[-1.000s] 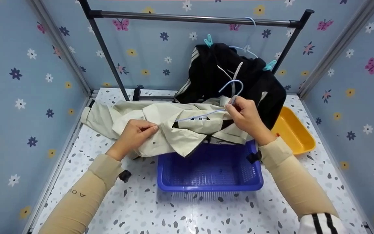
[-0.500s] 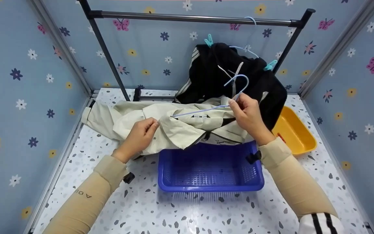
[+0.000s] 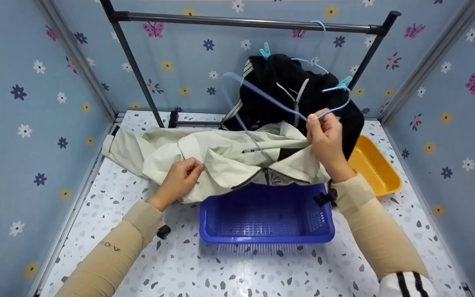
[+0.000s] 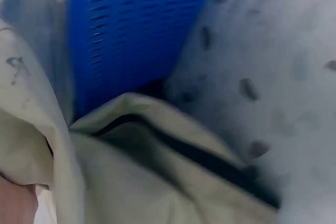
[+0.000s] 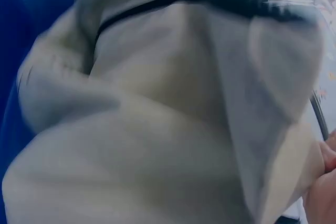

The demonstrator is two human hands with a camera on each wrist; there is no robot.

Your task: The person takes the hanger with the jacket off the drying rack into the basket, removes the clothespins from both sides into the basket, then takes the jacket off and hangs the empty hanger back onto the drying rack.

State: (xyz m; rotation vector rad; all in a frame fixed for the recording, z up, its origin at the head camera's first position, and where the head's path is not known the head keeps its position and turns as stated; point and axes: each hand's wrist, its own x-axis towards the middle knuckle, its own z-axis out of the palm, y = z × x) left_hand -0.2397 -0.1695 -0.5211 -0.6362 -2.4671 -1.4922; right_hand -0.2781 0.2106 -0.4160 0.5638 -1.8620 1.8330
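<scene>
My left hand (image 3: 179,179) pinches the edge of a pale beige jacket (image 3: 221,161) with a dark zip. The jacket lies bunched across the back of a blue basket. In my right hand (image 3: 326,138) is a light blue clothes hanger (image 3: 270,99), gripped close to its hook. One end of the hanger sticks up above the jacket; its lower bar runs down into the jacket's opening. The left wrist view shows the jacket's zipped edge (image 4: 205,161) beside the basket. In the right wrist view, my right hand (image 5: 321,192) is at the jacket's edge.
A blue basket (image 3: 268,239) stands on the speckled floor. To its right is a yellow tub (image 3: 379,173). Behind, a black hooded jacket (image 3: 278,90) with turquoise pegs (image 3: 265,50) hangs on a hanger from a dark rack rail (image 3: 221,20). Patterned walls enclose three sides.
My right hand has moved right and up, drawing the hanger so that one end came out of the jacket and swung up. The left hand moved slightly, still holding the fabric.
</scene>
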